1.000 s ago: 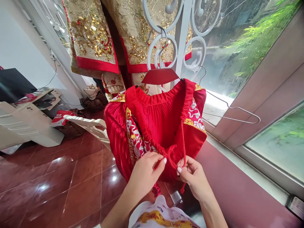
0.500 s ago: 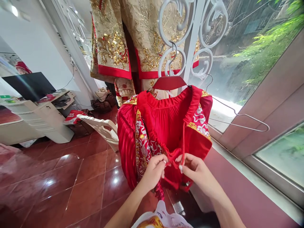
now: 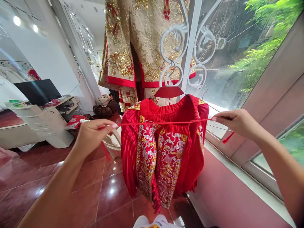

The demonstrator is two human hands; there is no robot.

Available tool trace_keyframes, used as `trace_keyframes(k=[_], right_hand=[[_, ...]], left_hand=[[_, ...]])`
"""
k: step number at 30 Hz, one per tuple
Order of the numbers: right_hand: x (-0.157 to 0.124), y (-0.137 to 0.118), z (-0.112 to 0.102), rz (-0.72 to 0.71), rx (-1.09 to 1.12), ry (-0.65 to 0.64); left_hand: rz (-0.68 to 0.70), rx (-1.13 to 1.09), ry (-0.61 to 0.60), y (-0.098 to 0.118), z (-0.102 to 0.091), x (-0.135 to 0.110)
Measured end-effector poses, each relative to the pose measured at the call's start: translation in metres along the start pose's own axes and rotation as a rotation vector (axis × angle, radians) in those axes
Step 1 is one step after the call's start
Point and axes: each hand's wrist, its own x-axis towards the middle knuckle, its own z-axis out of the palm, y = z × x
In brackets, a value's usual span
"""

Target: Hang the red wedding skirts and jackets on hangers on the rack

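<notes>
The left hand (image 3: 93, 139) is at about nine o'clock of the view, and the right hand (image 3: 238, 123) is at about three o'clock. The hands are far apart, and each hand pinches a thin red cord (image 3: 163, 123) with its fingertips. The cord is pulled straight between them and crosses just in front of the waist of a red pleated skirt (image 3: 128, 152). A short end of the cord hangs down below each hand, and the end at the left hand is longer in the view.

The skirt is in the centre of the view. It hangs from a red wooden hanger (image 3: 168, 91), and two embroidered panels (image 3: 166, 161) in silver, gold and red fall down its front. The hook of the hanger sits in a white metal scroll rack (image 3: 190, 41). Behind the skirt, at twelve o'clock, hangs a cream garment (image 3: 121, 63) with gold embroidery and a red border.

A white plastic chair (image 3: 111, 142) stands just behind the left hand, and further at ten o'clock is a white worktop (image 3: 64, 104) with papers and a black screen (image 3: 38, 91). A glossy red tile floor (image 3: 111, 193) lies below. At two o'clock is a window (image 3: 237, 47) with green leaves outside, and a pink wall (image 3: 232, 190) is under it. At six o'clock, a white printed item (image 3: 156, 221) shows at the picture edge, but I cannot tell what it is.
</notes>
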Motion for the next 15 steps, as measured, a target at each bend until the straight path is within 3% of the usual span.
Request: trace_keyframes(k=[2, 4, 6, 8, 10, 13, 15], right_hand=[[0.007, 0.004, 0.007, 0.011, 0.055, 0.023], [0.012, -0.001, 0.022, -0.001, 0.219, 0.005], [0.015, -0.013, 0.037, -0.023, 0.466, -0.042], [0.017, -0.027, 0.047, -0.018, 0.736, -0.1], [0.019, -0.038, 0.053, 0.014, 0.952, -0.14], [0.02, -0.049, 0.058, 0.069, 1.105, -0.131], [0.021, -0.052, 0.06, 0.096, 1.095, -0.089]], left_hand=[[-0.035, -0.058, 0.169, -0.017, -0.001, 0.009], [-0.029, -0.281, 0.284, -0.023, 0.008, 0.013], [-0.013, -0.64, 0.274, -0.015, 0.024, 0.014], [-0.062, -0.938, 0.125, 0.002, 0.042, 0.012], [-0.175, -0.955, -0.171, 0.024, 0.06, 0.009], [-0.184, -0.447, -0.622, 0.051, 0.091, 0.004], [-0.089, 0.005, -0.684, 0.066, 0.116, 0.003]])
